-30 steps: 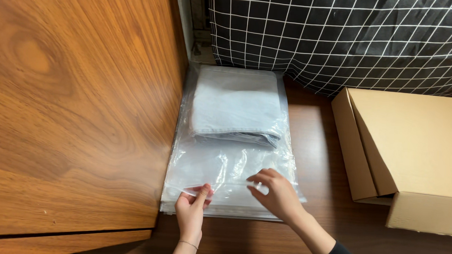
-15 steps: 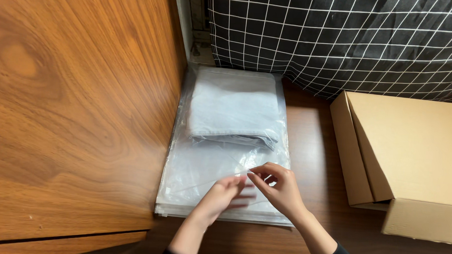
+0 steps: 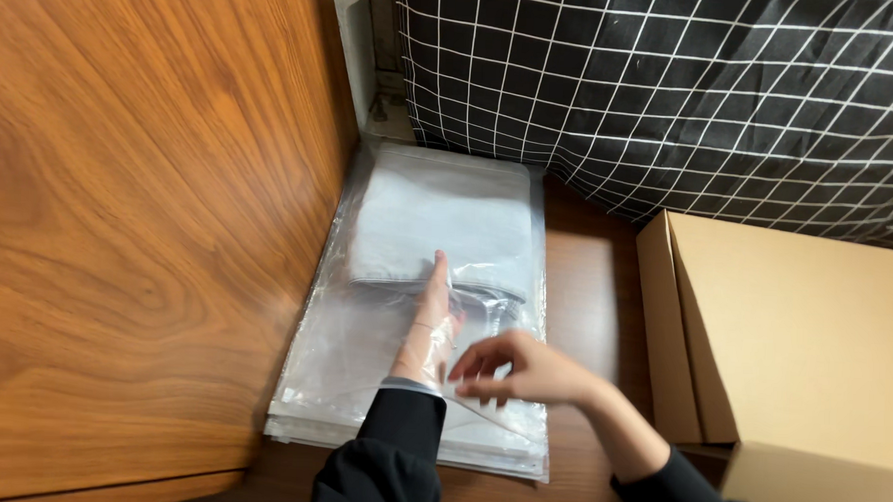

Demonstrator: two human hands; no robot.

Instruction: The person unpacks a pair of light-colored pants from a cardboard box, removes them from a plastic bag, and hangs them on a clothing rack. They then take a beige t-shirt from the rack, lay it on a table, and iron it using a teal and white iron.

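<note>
Far left, a big wooden panel [image 3: 141,221] with bold walnut grain fills the view, standing right against the edge of the work area. Just beside it, a stack of clear plastic bags [image 3: 363,377] lies flat on the dark brown desk [image 3: 588,305], its near edge close to the bottom of the view and its far end almost reaching the back wall. Inside the top bag sits a folded light grey cloth [image 3: 448,221], occupying the far half, with the near half of the bag see-through and wrinkled.

Now the left hand [image 3: 429,325]: it is slid inside the top bag through the near opening, black sleeve at the mouth, palm down, fingers stretched out flat and together, fingertips touching the near edge of the grey cloth. It grips nothing; it lies open under the film.

Just right of it, the right hand [image 3: 522,367] hovers over the bag's near right part, fingers curled loosely and pointing left, tips at the plastic near the left wrist. Whether it pinches the film I cannot tell.

Further right, an open cardboard box [image 3: 809,353] stands on the desk, well apart from the bags. Behind, a black fabric with a white grid [image 3: 670,91] spans the back.
</note>
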